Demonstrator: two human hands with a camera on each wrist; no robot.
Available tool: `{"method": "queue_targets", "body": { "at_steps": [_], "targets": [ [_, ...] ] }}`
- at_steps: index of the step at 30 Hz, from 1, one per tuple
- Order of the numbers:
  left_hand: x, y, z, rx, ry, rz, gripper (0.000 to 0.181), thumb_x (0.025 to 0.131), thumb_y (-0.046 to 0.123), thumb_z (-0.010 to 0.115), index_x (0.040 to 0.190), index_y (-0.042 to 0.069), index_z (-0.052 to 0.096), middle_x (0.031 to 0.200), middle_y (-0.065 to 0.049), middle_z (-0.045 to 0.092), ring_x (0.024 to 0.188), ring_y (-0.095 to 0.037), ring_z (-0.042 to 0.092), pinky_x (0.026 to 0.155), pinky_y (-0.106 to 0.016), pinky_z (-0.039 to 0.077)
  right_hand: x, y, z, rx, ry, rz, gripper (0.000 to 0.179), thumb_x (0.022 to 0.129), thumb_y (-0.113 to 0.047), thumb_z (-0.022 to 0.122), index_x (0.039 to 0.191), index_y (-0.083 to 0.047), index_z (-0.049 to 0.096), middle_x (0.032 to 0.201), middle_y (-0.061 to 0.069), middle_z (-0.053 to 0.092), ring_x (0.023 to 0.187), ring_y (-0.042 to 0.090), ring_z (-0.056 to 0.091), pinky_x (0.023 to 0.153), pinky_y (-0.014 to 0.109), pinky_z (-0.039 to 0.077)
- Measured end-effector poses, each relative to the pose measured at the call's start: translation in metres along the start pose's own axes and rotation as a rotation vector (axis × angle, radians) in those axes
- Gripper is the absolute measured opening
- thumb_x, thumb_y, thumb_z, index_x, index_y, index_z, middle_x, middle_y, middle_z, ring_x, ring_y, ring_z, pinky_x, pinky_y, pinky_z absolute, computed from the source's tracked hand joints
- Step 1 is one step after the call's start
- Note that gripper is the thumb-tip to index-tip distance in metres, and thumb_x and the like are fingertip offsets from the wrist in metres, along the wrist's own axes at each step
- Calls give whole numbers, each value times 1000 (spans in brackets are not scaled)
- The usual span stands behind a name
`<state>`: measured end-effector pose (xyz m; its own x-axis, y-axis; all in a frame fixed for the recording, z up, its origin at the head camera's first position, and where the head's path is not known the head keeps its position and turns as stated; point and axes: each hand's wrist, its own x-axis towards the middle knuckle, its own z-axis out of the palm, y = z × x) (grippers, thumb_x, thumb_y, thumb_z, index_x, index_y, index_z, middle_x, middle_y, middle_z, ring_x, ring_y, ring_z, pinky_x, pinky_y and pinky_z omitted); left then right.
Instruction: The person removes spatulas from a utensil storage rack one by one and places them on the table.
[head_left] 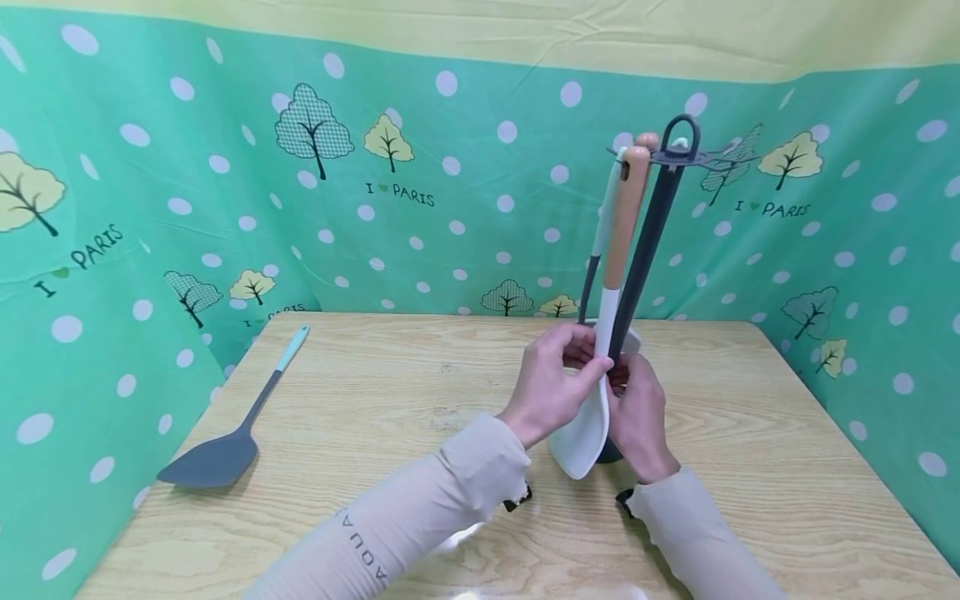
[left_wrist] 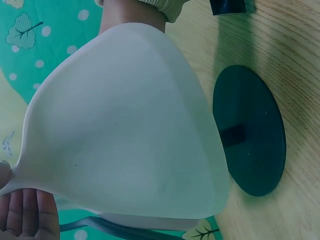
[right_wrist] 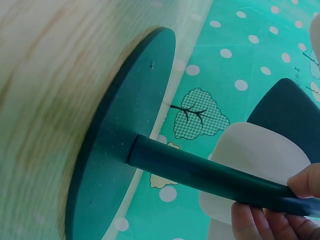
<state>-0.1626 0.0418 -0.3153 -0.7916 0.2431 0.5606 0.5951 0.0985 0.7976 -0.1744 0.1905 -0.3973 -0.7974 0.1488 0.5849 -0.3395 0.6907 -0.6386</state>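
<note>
Left grip point(head_left: 551, 379) pinches wood-handled white turner point(head_left: 583, 437); right grip point(head_left: 639, 412) holds rack post point(head_left: 647, 250).
A firmly held post should limit wobble.

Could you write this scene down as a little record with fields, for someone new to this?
Left hand: pinches the white spatula just above its blade
Right hand: grips the pole of the dark stand
Also at the stand: a mint-handled utensil
Lying apart: grey spatula, at the picture's left
Surface: wood-grain table
Backdrop: green dotted cloth with printed trees
</note>
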Motion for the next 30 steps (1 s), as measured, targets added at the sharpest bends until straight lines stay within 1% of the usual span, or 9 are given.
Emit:
{"method": "queue_targets", "body": {
  "at_steps": [10, 24, 30],
  "targets": [
    [-1, -1, 1, 10, 12, 22, 15, 85, 2, 69, 99, 0, 63, 90, -10, 64, 77, -14, 62, 71, -19, 53, 0, 1, 0, -11, -11, 15, 23, 91, -11, 63, 107, 2, 53, 95, 17, 58, 81, 29, 62, 72, 44, 54],
    [-1, -1, 0, 28, 22, 54, 14, 86, 3, 68, 99, 0, 63, 90, -8, 64, 76, -11, 61, 71, -18, 53, 0, 0, 0, -18, -32, 36, 25, 93, -15, 62, 108, 2, 52, 97, 16, 56, 82, 28, 60, 73, 44, 56],
    [-1, 0, -1, 37, 22, 55, 14, 86, 4, 68, 100, 1, 63, 90, -7, 64, 76, -10, 61, 71, -19, 53, 0, -1, 0, -21, -38, 43, 26, 93, -16, 62, 108, 2, 52, 97, 15, 56, 83, 28, 60, 73, 44, 56]
  ]
}}
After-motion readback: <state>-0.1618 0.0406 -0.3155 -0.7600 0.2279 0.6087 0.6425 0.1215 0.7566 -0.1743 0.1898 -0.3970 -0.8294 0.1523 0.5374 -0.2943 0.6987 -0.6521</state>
